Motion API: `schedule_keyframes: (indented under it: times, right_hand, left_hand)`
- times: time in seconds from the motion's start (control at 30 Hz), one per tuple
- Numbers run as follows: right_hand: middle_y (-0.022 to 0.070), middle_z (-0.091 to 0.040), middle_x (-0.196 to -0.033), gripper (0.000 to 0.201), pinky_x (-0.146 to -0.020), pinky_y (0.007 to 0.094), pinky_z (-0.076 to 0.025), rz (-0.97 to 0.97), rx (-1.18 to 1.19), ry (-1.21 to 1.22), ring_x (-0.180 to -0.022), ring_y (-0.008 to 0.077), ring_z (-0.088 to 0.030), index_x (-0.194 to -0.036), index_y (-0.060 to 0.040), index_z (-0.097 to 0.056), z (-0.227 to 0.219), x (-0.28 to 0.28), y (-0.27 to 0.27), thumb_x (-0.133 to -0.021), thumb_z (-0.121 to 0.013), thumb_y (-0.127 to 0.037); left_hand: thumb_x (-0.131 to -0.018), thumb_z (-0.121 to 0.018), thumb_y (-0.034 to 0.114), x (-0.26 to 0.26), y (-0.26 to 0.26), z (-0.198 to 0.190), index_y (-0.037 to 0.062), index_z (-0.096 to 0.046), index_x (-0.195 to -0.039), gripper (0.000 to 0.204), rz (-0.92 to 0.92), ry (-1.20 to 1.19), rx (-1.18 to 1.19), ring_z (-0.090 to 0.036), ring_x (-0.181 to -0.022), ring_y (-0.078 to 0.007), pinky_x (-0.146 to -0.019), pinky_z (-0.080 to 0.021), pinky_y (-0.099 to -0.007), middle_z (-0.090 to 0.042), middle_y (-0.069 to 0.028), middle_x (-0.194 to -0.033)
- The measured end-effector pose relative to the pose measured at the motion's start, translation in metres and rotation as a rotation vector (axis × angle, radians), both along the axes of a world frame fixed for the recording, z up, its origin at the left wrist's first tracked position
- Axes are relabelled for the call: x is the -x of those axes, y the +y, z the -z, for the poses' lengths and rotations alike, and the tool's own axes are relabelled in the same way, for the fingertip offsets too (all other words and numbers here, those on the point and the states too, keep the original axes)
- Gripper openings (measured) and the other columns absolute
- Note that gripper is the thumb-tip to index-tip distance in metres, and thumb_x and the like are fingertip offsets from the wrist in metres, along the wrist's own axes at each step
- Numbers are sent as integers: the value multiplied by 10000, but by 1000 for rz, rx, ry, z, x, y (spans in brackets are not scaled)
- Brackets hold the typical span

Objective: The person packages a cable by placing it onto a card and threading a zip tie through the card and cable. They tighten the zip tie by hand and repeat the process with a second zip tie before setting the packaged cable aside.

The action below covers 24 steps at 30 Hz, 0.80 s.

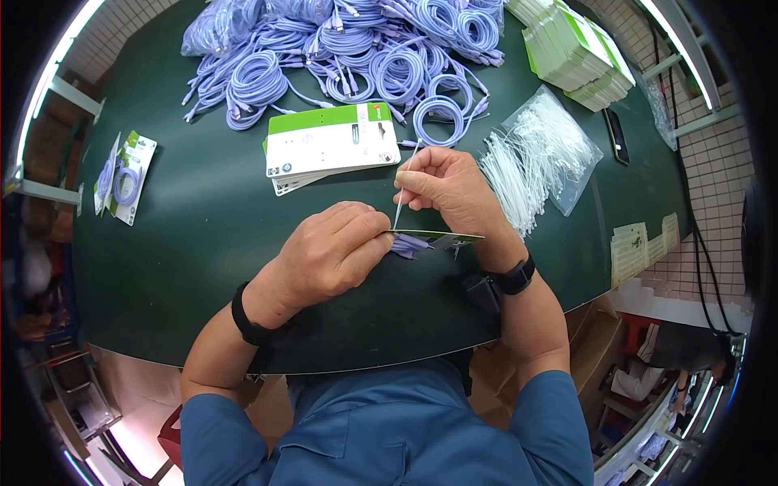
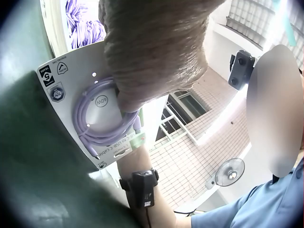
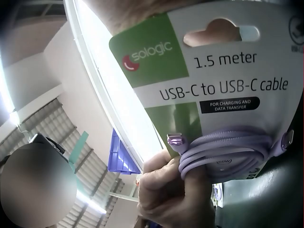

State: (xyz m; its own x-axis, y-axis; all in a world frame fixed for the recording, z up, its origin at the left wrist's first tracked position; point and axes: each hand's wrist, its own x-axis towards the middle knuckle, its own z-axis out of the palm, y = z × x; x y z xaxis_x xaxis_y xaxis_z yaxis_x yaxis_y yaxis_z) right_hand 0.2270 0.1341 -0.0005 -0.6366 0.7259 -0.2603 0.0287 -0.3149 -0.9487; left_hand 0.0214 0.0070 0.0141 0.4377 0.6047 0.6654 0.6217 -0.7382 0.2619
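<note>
My left hand (image 1: 336,251) grips a printed cardboard card (image 1: 446,237), with a purple USB-C cable coil (image 3: 223,154) held against its face. The right wrist view shows those fingers curled round the coil, under the card's hanging slot. In the left wrist view the coil (image 2: 83,111) lies against the white, printed side of the card. Just above the card's edge, my right hand (image 1: 454,186) pinches a thin white cable tie (image 1: 399,206) between thumb and finger. The tie runs down to the card beside the left fingertips.
Coiled purple cables (image 1: 348,49) are heaped along the back. Flat cards (image 1: 332,146) lie stacked ahead of the hands. An open bag of white cable ties (image 1: 543,146) lies right, near a phone (image 1: 616,136) and more green-and-white cards (image 1: 575,57). Carded cables (image 1: 126,182) stand at left.
</note>
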Motion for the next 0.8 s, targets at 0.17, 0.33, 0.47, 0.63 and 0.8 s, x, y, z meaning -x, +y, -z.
schedule_keyframes:
  times: [0.17, 0.33, 0.47, 0.63, 0.8]
  right_hand:
    - [64, -754, -920, 99, -689, 197, -586, 5, 16, -4, -809, 116, -758, -1012, 0, -724, 0, 0, -1, -998, -770, -86]
    - [61, -754, -902, 99, -687, 196, -581, -8, 31, -14, -792, 109, -748, -1007, -2, -721, 0, 0, -1, -997, -768, -89]
    - [61, -752, -881, 102, -686, 200, -579, -53, 24, -7, -775, 104, -738, -1000, -4, -716, -3, 0, -3, -996, -769, -91]
    - [63, -750, -867, 98, -687, 208, -581, -62, 8, -27, -761, 100, -729, -1000, -4, -708, -4, 1, -5, -995, -767, -82]
    - [65, -752, -881, 78, -680, 214, -581, -177, 83, 74, -758, 102, -729, -1019, -9, -701, -5, -2, -5, -996, -755, -61]
  left_hand:
    - [-755, -763, -3, -2, 2, 0, -40, -668, -941, 212, 5, -11, -36, -709, -853, -304, -786, -620, -412, -671, -137, -992]
    - [-759, -765, -3, -2, 2, 0, -40, -670, -940, 208, 4, -11, -27, -709, -855, -304, -792, -620, -416, -673, -136, -997]
    - [-758, -766, -2, -2, 2, 0, -41, -675, -941, 208, 6, -11, -28, -709, -857, -305, -794, -619, -416, -674, -137, -1001]
    - [-744, -827, -39, -1, 1, 0, -10, -700, -948, 242, -5, -10, 1, -737, -892, -316, -803, -637, -414, -698, -123, -996]
    - [-741, -825, -39, 0, 1, 1, -10, -702, -956, 249, -3, -14, 6, -737, -887, -318, -799, -637, -417, -701, -124, -1000]
